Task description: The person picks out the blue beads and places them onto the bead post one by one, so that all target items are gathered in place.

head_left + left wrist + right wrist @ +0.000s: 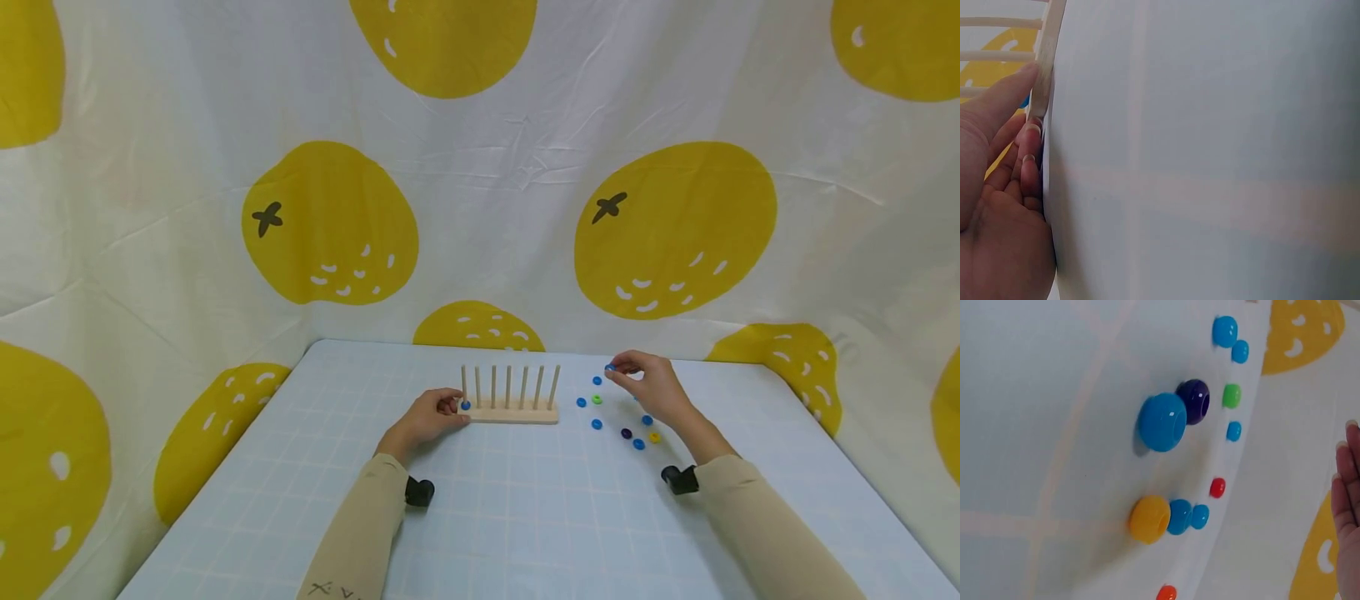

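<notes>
A wooden peg stand [517,414] with a row of upright pegs stands on the table. One blue bead [466,406] sits at the foot of its leftmost peg. My left hand [427,417] grips the stand's left end, the thumb lying along the base [1044,81] in the left wrist view. Over the right side of the table, my right hand [651,385] pinches a blue bead [610,367] between thumb and fingertips. Only part of the right hand [1349,506] shows in the right wrist view, where the pinched bead is out of sight.
Loose beads lie right of the stand: several blue ones [597,424], a green bead [597,400], a dark purple bead [626,433] and a yellow bead [655,437]. A red bead [1217,487] shows in the right wrist view. A fruit-print curtain [480,208] hangs behind the table [495,517].
</notes>
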A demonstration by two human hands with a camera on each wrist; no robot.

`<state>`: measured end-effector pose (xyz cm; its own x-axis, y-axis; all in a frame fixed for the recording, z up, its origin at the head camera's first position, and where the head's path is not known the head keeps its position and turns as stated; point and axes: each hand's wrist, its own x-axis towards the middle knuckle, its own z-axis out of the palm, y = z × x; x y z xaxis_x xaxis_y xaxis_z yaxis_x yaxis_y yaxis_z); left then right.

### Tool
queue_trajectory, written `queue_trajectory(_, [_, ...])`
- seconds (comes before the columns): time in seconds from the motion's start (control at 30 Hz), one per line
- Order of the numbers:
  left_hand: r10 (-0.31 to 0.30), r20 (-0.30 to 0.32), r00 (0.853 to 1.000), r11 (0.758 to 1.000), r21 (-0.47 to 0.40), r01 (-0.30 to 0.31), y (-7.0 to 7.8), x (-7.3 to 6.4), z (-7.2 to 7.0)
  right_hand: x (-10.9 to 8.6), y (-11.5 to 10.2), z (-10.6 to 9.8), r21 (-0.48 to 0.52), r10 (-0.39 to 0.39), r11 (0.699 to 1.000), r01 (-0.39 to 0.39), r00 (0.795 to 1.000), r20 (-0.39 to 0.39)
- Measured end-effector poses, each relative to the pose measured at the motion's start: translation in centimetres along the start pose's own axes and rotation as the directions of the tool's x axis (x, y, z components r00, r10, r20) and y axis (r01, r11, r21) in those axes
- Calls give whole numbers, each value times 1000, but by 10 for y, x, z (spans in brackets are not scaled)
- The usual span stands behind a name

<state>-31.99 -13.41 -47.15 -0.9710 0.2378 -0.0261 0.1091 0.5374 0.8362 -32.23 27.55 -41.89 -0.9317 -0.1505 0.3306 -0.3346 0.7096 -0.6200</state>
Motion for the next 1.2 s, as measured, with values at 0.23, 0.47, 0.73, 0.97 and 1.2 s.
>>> queue_trajectory(0.23, [-2,-3,1000,1000,-5,2,-2,-1,0,1,-24,11,16,-61,998,61,998,3])
queue_trajectory(0.47, [-2,2,1000,1000,0,2,-1,-3,0,3,-49,20,58,-146,988,144,989,29])
queue_trajectory(0.73, [14,1,1000,1000,-7,-14,3,0,-1,6,-72,30,74,-218,974,216,976,24])
queue_trajectory(0.97, [5,-5,1000,1000,-2,-5,2,2,-1,12,-89,43,117,-271,957,266,962,28])
queue_trajectory(1.2, [-5,-5,1000,1000,7,5,2,1,-1,20,-101,58,139,-334,935,326,942,34])
